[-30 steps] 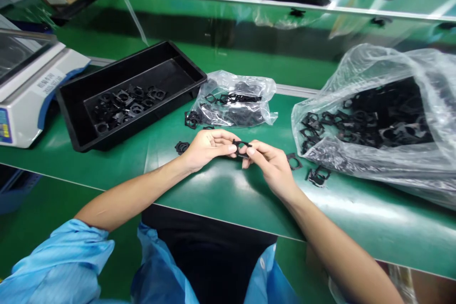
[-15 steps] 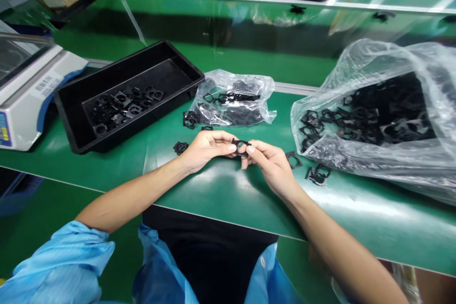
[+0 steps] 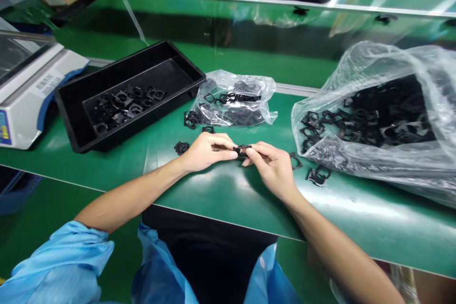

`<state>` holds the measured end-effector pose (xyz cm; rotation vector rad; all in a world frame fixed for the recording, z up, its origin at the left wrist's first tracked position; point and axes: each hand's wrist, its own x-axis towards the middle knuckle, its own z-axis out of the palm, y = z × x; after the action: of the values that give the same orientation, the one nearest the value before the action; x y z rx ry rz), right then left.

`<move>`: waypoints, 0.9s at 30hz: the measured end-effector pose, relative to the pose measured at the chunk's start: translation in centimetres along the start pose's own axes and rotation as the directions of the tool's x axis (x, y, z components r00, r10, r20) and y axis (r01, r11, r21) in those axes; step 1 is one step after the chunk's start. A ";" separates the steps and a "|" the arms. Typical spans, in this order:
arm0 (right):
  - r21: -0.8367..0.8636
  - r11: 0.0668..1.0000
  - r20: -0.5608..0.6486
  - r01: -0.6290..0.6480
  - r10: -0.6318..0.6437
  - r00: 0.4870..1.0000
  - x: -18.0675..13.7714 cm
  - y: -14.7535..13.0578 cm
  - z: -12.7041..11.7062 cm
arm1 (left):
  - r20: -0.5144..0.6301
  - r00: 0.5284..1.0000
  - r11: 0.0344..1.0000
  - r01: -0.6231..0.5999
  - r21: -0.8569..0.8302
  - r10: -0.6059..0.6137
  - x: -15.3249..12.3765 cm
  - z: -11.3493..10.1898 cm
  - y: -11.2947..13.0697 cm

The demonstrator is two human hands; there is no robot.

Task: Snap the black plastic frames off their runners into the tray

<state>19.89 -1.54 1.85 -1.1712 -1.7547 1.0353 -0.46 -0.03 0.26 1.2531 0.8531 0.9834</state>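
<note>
Between my two hands, just above the green table [image 3: 228,190], is a small black plastic ring-shaped part [image 3: 242,150]. My left hand [image 3: 208,153] pinches its left end with thumb and fingers. The right end sits in a pinch of my right hand [image 3: 271,164]. The part is tipped nearly edge-on, so its opening barely shows. Loose black parts lie close by: a dark part [image 3: 181,147] left of my left hand, a ring part [image 3: 295,161] and a part with a lighter face [image 3: 318,176] to the right of my right hand.
A black tray [image 3: 178,99] at left holds several similar parts, beside a white scale [image 3: 32,90]. A small clear bag [image 3: 245,80] of parts lies behind my hands. A large open plastic bag [image 3: 356,156] of parts fills the right. A clear partition crosses behind.
The black part has turned from showing its ring opening to nearly edge-on, still between both hands. The fingers have shifted slightly; the rest stays put.
</note>
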 end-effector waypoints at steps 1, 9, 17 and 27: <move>0.001 1.000 0.003 -0.001 0.001 1.000 0.0 0.0 0.0 | -0.003 1.000 0.999 0.023 -0.031 -0.024 0.0 0.0 0.0; 0.083 0.994 0.026 -0.066 0.064 0.998 0.1 -0.3 -0.1 | -0.063 0.991 0.989 0.110 -0.102 -0.117 -0.1 0.4 0.3; 0.076 0.995 0.036 -0.064 0.062 0.997 0.0 -0.5 0.0 | -0.014 0.992 0.992 0.124 -0.012 -0.124 -0.1 0.1 0.6; 0.301 0.933 0.090 -0.198 0.179 0.980 0.1 -0.9 0.0 | 0.244 0.921 0.872 0.372 -0.318 -0.305 0.1 -0.6 0.1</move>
<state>19.57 -1.64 2.72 -1.1312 -1.4768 1.4177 -0.98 0.25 0.30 0.8280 0.6795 0.6841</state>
